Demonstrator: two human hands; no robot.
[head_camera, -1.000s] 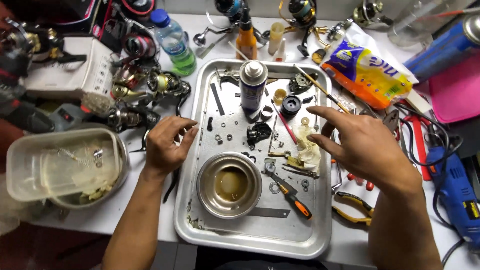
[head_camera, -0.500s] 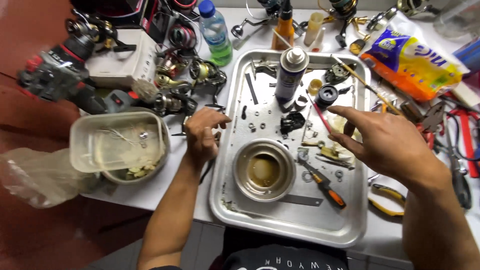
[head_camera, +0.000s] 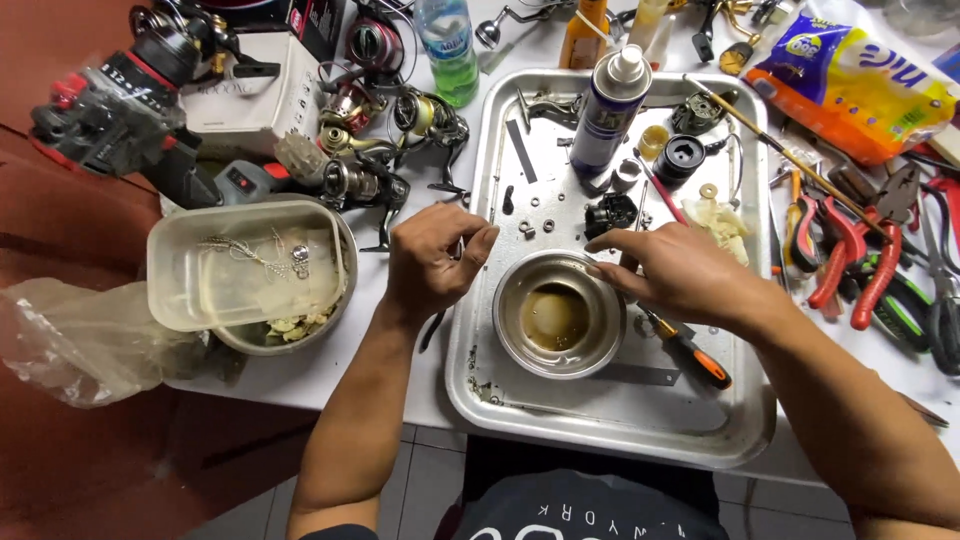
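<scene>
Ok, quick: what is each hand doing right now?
Left hand: curled at the tray's left rim; holding anything cannot be told.
Right hand: fingers at the metal bowl's rim, grip cannot be told.

The metal bowl (head_camera: 558, 314) held brown liquid; the screwdriver (head_camera: 690, 355) was orange-and-black, the spray can (head_camera: 606, 110) blue.

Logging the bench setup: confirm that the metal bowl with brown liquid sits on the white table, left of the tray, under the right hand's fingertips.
Wrong place. The head view shows the metal bowl inside the steel tray, not left of it. The right hand does reach over its rim.
</scene>
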